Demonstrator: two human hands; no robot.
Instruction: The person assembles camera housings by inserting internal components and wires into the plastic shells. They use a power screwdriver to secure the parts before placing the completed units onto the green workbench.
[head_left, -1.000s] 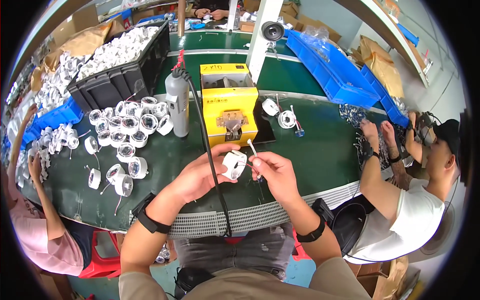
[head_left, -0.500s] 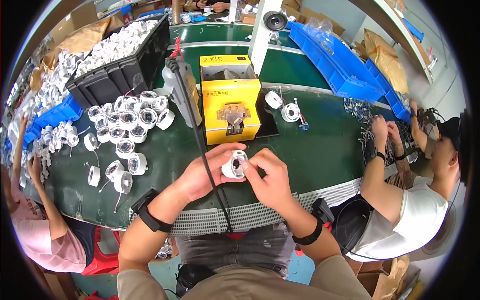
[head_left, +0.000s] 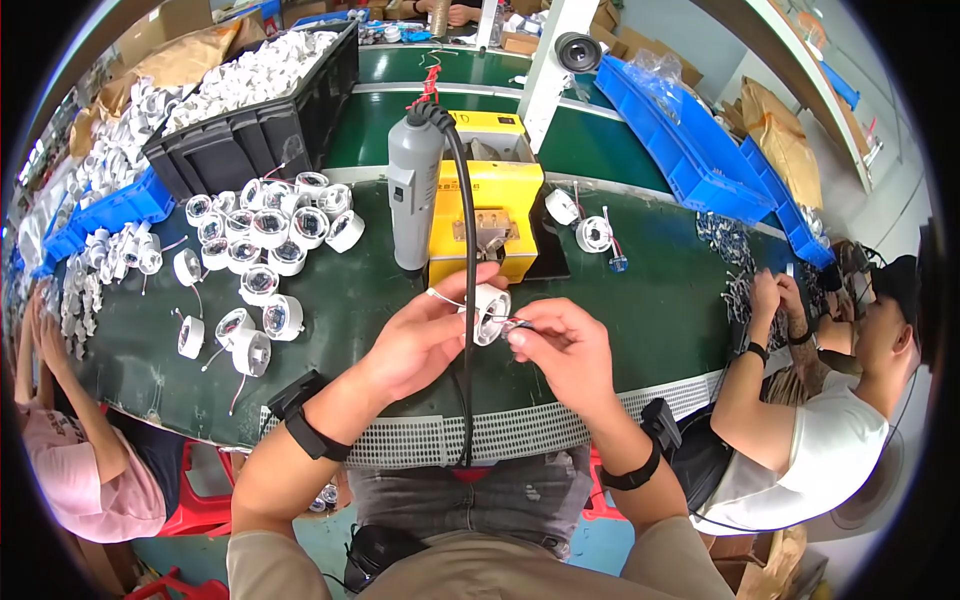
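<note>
My left hand [head_left: 415, 345] is closed around a round white plastic housing [head_left: 490, 300], its open face turned to the right. A thin white wire sticks out at the housing's left side. At the opening, my right hand [head_left: 570, 350] pinches thin wires [head_left: 517, 323] between thumb and forefinger; whether a small board is on their end is hard to tell. A grey electric screwdriver [head_left: 412, 190] hangs upright just beyond my left hand, and its black cable [head_left: 469, 250] passes in front of the housing. Behind stands a yellow machine [head_left: 515, 215] with a metal fixture on its front.
Several white housings with clear lenses [head_left: 268, 228] are grouped on the green table [head_left: 370, 300] to the left. Two more, one wired to a small blue board [head_left: 619, 264], lie right of the machine. A black crate [head_left: 235, 140] and blue trays [head_left: 690, 150] flank the table. Co-workers sit both sides.
My right fingers have moved from the housing's face to the wires, drawn out slightly to the right. The housing has turned. The screwdriver and cable appear shifted right, in front of the machine.
</note>
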